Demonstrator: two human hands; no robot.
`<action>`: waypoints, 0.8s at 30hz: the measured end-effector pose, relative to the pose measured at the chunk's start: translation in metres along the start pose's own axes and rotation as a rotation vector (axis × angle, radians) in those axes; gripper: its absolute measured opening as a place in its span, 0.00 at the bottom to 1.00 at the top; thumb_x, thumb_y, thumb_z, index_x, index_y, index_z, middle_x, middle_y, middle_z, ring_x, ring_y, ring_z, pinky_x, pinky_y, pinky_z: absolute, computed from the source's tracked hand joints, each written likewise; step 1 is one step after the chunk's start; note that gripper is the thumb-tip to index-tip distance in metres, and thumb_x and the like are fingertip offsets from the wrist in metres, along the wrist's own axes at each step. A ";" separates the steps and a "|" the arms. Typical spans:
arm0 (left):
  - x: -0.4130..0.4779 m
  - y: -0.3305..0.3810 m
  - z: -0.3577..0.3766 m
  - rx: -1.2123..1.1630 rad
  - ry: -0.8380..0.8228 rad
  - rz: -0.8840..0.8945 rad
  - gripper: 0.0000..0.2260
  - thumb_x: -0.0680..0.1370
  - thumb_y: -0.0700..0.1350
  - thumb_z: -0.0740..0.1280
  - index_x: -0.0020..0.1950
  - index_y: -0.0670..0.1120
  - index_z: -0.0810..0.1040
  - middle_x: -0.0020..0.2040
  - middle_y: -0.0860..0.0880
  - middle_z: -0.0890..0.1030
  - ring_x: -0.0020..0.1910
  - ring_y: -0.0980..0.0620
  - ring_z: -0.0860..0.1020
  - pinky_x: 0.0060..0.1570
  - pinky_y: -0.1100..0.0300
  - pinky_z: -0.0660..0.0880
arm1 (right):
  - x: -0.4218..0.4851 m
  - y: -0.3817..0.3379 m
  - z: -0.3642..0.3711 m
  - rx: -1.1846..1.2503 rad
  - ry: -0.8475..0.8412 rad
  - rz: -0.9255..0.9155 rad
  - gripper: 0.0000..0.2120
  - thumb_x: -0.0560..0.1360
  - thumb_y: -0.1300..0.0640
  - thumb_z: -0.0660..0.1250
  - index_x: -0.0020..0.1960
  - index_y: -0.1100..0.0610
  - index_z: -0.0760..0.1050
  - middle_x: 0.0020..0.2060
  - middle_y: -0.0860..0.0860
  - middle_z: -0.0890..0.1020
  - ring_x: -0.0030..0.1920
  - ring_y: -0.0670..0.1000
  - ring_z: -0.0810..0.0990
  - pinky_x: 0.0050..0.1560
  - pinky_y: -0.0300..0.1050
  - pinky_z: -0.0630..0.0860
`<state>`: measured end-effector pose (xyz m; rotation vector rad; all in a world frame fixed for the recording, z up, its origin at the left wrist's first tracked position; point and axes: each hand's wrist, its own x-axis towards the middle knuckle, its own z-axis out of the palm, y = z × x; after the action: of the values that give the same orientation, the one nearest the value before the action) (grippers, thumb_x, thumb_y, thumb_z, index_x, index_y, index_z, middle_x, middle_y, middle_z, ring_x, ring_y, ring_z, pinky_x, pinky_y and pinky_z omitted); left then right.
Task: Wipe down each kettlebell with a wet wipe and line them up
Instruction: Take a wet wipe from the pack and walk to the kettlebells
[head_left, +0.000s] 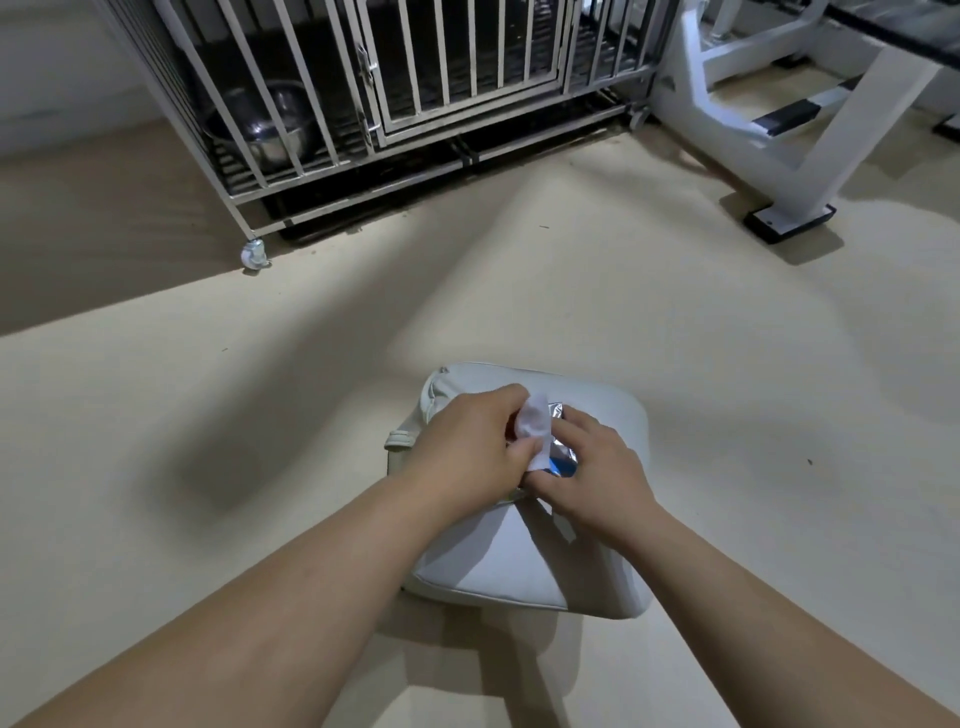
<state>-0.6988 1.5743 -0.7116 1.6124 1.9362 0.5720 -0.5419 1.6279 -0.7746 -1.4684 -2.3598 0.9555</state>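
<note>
Wet wipe (537, 427), white and crumpled, is just below the centre of the frame, pinched between the thumb and curled fingers of a person's left hand (467, 448). That grip is closed tight on the sheet, whose lower end meets the mouth of a silvery-blue packet (565, 458). The right hand (597, 470) lies just beside it, its fingers curled over the packet's near edge and holding it down; this grip is also closed, on the packet alone. Both hands work above a pale fabric bag (519, 569) that sits on the cream floor (208, 441), a looped strap showing at the bag's left side. Across the top of the frame stands a barred metal cage (467, 62) on casters, with a steel bowl (270, 130) inside at upper left. A white exercise-machine frame (810, 156) fills the upper right corner.
</note>
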 end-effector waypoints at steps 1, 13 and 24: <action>0.001 0.001 -0.001 -0.036 0.024 -0.008 0.06 0.77 0.50 0.66 0.44 0.50 0.72 0.39 0.53 0.80 0.39 0.54 0.78 0.42 0.51 0.77 | -0.001 0.000 0.001 -0.005 0.003 -0.007 0.25 0.67 0.36 0.61 0.63 0.36 0.75 0.58 0.39 0.77 0.59 0.49 0.75 0.54 0.50 0.77; -0.004 -0.001 -0.039 -0.689 0.152 -0.368 0.09 0.74 0.39 0.74 0.50 0.40 0.76 0.44 0.35 0.82 0.35 0.43 0.84 0.28 0.63 0.75 | -0.011 -0.023 -0.022 0.299 0.123 0.123 0.22 0.74 0.53 0.71 0.67 0.43 0.77 0.71 0.45 0.71 0.72 0.42 0.68 0.65 0.34 0.65; -0.062 0.088 -0.091 -0.964 -0.021 -0.363 0.13 0.72 0.35 0.73 0.56 0.45 0.80 0.47 0.46 0.86 0.47 0.47 0.85 0.45 0.58 0.80 | -0.064 -0.136 -0.133 1.063 -0.078 0.355 0.08 0.77 0.58 0.72 0.53 0.61 0.83 0.47 0.61 0.86 0.45 0.55 0.85 0.43 0.46 0.79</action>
<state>-0.6845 1.5319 -0.5780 0.6420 1.4849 1.0920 -0.5458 1.5876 -0.5782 -1.3385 -1.1774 1.9360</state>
